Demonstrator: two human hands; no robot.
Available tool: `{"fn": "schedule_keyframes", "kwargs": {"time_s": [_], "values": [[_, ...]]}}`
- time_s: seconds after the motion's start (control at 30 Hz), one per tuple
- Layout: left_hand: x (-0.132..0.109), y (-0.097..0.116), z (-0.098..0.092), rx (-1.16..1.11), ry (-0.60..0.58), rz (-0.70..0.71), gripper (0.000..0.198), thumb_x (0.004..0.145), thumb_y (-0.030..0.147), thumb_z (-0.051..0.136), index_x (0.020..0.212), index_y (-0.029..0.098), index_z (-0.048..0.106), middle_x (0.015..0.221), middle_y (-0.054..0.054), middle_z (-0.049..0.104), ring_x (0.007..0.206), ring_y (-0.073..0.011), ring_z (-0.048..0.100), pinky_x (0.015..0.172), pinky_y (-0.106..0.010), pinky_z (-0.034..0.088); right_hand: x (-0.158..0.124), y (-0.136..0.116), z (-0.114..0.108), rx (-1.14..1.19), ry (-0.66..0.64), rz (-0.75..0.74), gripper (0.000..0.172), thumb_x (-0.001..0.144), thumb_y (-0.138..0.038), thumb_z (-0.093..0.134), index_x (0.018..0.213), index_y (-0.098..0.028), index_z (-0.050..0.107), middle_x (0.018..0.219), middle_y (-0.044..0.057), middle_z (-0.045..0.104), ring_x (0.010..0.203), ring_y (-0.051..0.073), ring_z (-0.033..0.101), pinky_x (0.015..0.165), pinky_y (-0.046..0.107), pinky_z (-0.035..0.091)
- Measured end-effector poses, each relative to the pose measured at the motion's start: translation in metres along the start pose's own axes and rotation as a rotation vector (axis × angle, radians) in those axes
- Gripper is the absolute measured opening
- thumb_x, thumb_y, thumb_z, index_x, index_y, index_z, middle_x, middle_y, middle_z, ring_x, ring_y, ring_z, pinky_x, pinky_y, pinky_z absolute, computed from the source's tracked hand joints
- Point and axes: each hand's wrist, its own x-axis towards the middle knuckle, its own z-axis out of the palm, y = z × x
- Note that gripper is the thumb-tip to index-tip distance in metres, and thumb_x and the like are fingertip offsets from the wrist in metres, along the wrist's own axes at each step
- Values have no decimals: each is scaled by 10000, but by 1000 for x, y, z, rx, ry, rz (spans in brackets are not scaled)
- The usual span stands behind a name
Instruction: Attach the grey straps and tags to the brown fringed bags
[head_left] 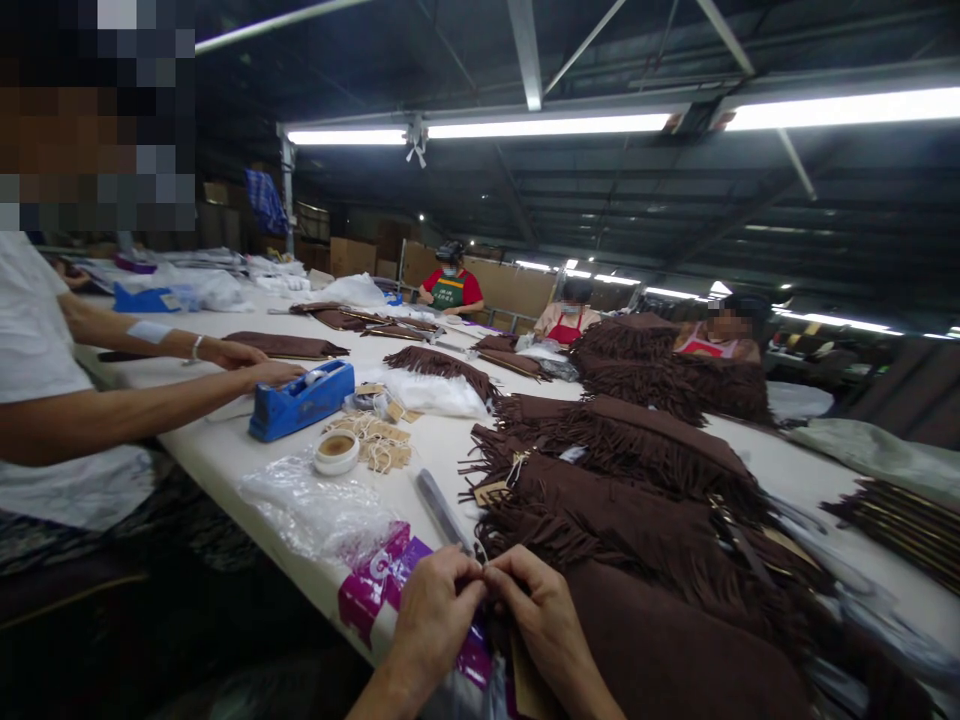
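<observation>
My left hand (439, 605) and my right hand (544, 610) meet at the fingertips near the table's front edge. Both pinch a thin white string (481, 550), of which only a short loop shows. A brown card tag (529, 685) hangs below my right hand. Under and beside my hands lies a dark brown fringed fabric bag (675, 640), partly hidden. A purple and white printed plastic package (375, 585) is next to my left hand. Just beyond my fingers rests a grey, plastic-wrapped strip (442, 510).
A blue tape dispenser (304, 400), a tape roll (336, 452), stringed card tags (379, 440) and clear plastic bags (315, 505) lie ahead left. Fringed brown pieces (630, 430) are stacked on the right. A co-worker's arms (187, 370) reach in from the left; other people sit farther back.
</observation>
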Motion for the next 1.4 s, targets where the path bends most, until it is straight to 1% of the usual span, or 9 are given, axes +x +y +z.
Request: {"fn": "schedule_keyframes", "kwargs": {"time_s": [0.23,0.5,0.7,0.87,1.0,1.13,1.23,1.3,1.4], "values": [[2,2,2,31,2,11,147,736,184,505,640,180,615,679,-14,621,695,-180,578,642,-266,387,-3,-3,0,-1,12,-22,351,864,-480,565,680,-189,632,623,-18,549,603,154,519,582,247,390],[7,-5,-1,-225,-29,15,110,684,244,502,594,181,512,584,25,507,609,-142,484,592,-248,362,2,0,1,35,-4,53,303,854,-424,516,663,-193,563,593,-28,512,579,149,496,572,256,391],[14,-4,-1,-625,-149,-116,103,587,271,553,591,173,519,502,57,474,475,-78,373,471,-199,270,5,-13,-19,409,-227,115,264,699,-376,714,852,-197,594,723,-36,567,620,128,513,599,237,409],[18,-1,-5,-942,-267,-280,118,547,264,546,605,169,505,520,43,528,392,-41,323,407,-190,146,-7,-17,-39,243,-334,-17,187,782,-317,662,660,-175,656,755,28,639,757,180,566,734,290,429],[19,-4,-13,-1132,-321,-363,148,548,226,596,630,168,488,544,45,552,418,-45,403,428,-172,203,-18,-14,-47,261,-412,89,223,846,-369,624,847,-182,745,852,68,709,816,208,614,773,316,447],[17,-9,-17,-1370,-386,-423,186,582,185,653,689,160,504,687,-7,662,532,-73,542,536,-174,357,-21,-9,-48,705,-466,258,350,758,-440,702,1034,-227,734,1056,95,724,950,265,650,831,367,477],[13,-10,-16,-1510,-375,-444,160,604,161,664,702,149,537,847,-77,723,626,-109,607,654,-220,440,-17,-2,-40,661,-413,223,351,685,-372,808,1006,-245,742,1021,69,734,884,233,663,792,325,497],[11,-9,-14,-1555,-366,-413,144,613,165,673,695,147,556,948,-116,728,736,-154,642,726,-260,462,-12,3,-32,544,-274,174,272,700,-420,806,867,-212,751,876,52,732,781,198,650,715,283,512],[7,-7,-10,-1569,-383,-306,122,620,169,687,656,145,574,1025,-123,712,890,-198,630,758,-277,459,-7,9,-21,443,-61,173,356,733,-536,749,814,-191,720,749,18,677,669,164,605,600,239,511]]}}
